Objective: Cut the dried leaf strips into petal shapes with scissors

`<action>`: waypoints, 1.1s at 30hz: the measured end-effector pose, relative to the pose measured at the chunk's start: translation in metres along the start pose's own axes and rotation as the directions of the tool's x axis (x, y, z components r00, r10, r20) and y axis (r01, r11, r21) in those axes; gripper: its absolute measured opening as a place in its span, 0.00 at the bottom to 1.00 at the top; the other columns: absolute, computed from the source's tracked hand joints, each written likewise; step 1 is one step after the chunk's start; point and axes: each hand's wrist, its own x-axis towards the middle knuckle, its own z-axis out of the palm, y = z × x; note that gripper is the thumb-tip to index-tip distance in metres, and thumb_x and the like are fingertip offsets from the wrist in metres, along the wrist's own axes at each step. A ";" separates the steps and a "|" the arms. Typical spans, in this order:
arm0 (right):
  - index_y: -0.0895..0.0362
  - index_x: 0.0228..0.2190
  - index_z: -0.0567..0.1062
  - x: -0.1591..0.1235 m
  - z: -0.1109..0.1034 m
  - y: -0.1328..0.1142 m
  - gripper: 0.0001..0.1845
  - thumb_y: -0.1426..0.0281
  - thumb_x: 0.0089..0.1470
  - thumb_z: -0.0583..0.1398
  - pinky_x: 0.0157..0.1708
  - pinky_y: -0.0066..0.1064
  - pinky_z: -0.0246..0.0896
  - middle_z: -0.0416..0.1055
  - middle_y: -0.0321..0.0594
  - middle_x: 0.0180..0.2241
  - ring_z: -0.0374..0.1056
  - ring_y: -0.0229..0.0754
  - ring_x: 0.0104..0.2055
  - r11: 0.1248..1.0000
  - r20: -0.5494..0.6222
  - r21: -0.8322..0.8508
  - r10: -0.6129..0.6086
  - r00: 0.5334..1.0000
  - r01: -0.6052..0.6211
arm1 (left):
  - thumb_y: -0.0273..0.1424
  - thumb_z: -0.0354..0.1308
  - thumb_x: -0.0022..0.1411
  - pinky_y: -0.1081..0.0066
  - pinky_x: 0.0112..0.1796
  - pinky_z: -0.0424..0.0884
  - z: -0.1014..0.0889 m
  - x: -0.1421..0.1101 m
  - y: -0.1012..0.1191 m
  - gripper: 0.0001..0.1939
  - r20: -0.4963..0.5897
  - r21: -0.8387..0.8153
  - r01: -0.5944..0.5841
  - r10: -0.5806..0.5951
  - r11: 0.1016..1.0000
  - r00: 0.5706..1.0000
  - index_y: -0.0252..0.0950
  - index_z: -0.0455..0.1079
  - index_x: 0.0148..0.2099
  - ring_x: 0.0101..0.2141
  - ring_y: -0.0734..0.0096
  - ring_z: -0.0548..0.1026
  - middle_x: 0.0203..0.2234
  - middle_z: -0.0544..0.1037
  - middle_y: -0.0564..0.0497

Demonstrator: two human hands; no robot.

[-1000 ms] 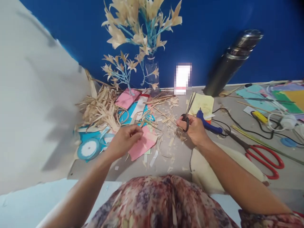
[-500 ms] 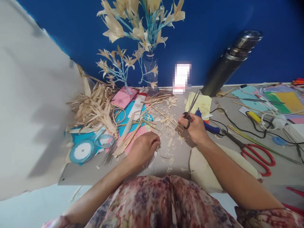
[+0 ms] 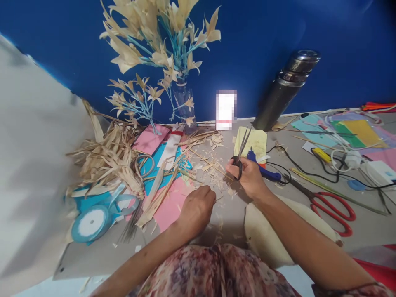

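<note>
My right hand (image 3: 252,177) grips small scissors (image 3: 243,146) by their black handles, with the blades pointing up and away from me. My left hand (image 3: 199,206) is curled closed low over the table, beside pink paper (image 3: 173,198); whatever its fingers pinch is hidden. Between and beyond both hands lie pale husk scraps (image 3: 213,167) and a thin stick. Just past my right hand are a blue glue gun (image 3: 269,173) and a yellow paper (image 3: 258,140). Under my right forearm rests a cream-coloured pad (image 3: 262,231).
Dried husks (image 3: 108,156) and a ribbon roll (image 3: 91,222) lie left. A bottle (image 3: 185,103) with husk flowers (image 3: 167,53), a glowing blurred screen (image 3: 225,108) and a dark flask (image 3: 284,90) stand at the back. Red-handled scissors (image 3: 334,206) and cords lie right.
My left hand has shifted slightly right, and the thin strip by its fingers no longer shows. My right hand still holds the scissors. The whole view has tilted and shifted a little.
</note>
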 end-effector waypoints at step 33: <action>0.59 0.28 0.73 -0.014 0.010 0.008 0.14 0.64 0.40 0.69 0.19 0.25 0.47 0.65 0.30 0.20 0.55 0.32 0.19 0.971 0.285 0.140 0.147 0.947 -0.193 | 0.41 0.62 0.57 0.77 0.19 0.53 -0.019 0.002 0.004 0.15 0.231 -0.973 0.212 -0.411 -0.092 0.882 0.33 0.68 0.33 0.17 0.81 0.60 0.17 0.67 0.57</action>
